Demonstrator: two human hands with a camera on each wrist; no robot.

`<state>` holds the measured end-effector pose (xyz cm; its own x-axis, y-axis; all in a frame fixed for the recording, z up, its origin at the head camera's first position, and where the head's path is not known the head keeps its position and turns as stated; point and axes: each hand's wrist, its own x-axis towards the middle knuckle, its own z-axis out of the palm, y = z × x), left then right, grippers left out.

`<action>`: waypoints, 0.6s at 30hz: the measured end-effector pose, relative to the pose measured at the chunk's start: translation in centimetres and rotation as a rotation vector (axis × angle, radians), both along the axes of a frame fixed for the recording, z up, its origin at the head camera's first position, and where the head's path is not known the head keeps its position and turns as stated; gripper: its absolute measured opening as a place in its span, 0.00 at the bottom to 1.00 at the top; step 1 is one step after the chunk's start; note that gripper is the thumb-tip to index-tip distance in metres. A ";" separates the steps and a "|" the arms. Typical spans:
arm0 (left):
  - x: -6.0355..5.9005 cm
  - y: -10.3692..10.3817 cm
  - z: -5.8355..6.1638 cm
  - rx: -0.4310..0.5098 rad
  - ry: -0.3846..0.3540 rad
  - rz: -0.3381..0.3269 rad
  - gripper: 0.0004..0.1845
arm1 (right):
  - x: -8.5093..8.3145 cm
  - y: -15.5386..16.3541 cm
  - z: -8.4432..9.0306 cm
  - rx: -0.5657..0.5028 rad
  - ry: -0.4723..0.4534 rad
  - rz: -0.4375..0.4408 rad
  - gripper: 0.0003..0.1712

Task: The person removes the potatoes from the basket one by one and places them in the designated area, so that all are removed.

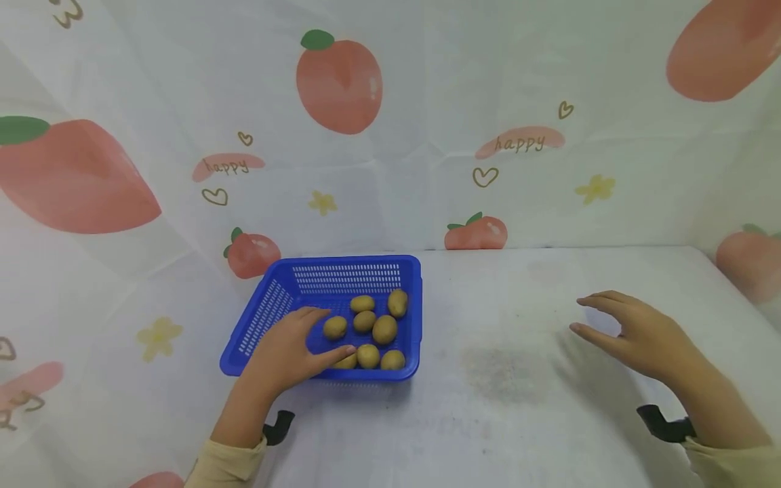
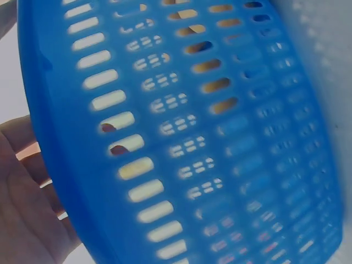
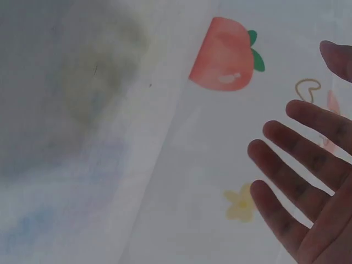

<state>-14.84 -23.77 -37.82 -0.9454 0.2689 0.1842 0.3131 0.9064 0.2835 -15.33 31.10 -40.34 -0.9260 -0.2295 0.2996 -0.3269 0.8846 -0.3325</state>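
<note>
A blue plastic basket (image 1: 415,318) with slotted walls stands on the white table, several small potatoes (image 1: 384,330) lying inside it toward its right side. My left hand (image 1: 287,352) hovers over the basket's near left part, thumb and fingers spread apart, nothing between them. In the left wrist view the basket's slotted wall (image 2: 165,137) fills most of the picture, with the hand (image 2: 27,198) beyond its rim. Off to the right, my right hand (image 1: 647,335) is held above the table with its fingers extended; the right wrist view shows that hand (image 3: 308,176) holding nothing.
The white tabletop (image 1: 488,440) carries a greyish smudge (image 1: 500,373) between the basket and my right hand. Behind the table hangs a white cloth (image 1: 415,190) printed with peaches, hearts and flowers. A black strap (image 1: 665,425) is on the right wrist.
</note>
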 end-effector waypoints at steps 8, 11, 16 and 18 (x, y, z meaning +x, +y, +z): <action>0.5 -1.4 -0.4 -0.017 0.031 0.070 0.54 | -0.9 -2.5 0.0 -0.093 0.063 0.069 0.26; 0.7 -2.2 -0.8 -0.010 0.059 0.094 0.56 | -1.3 -3.5 0.1 -0.136 0.068 0.107 0.25; 0.7 -3.7 -1.6 0.021 0.116 0.112 0.61 | -2.0 -5.4 0.1 -0.225 0.027 0.173 0.24; 0.8 -4.3 -1.9 0.024 0.125 0.130 0.63 | -2.4 -6.2 0.2 -0.251 0.022 0.198 0.23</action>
